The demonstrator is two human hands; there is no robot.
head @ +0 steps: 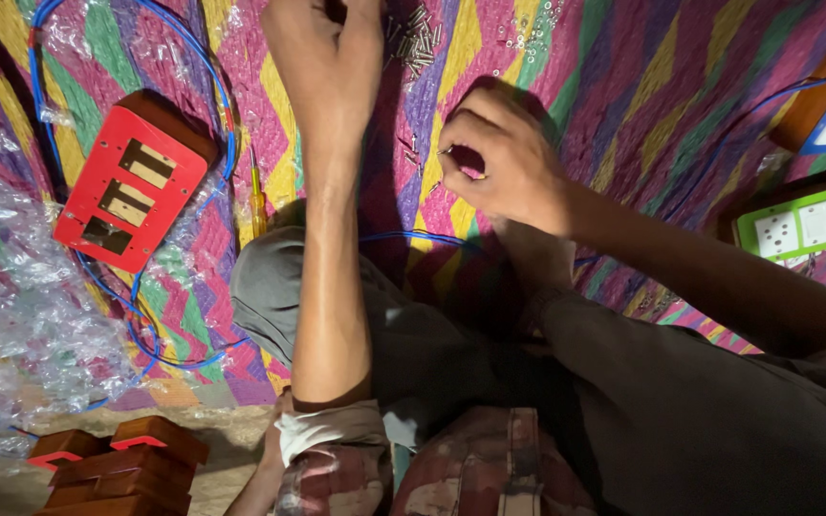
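left hand: upper centre of the frame, fingers curled over the pile of small screws; what they pinch, if anything, i cannot tell.
right hand: centre, clenched on a small metal screw.
risk: the tiny screw could slip and vanish in the busy zigzag mat.
snag: the blue wire lies near the knees and may catch.

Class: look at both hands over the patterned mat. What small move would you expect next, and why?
Probably the left hand picks a screw from the screw pile: it already reaches there, while the right hand pinches something small, too hidden to identify.
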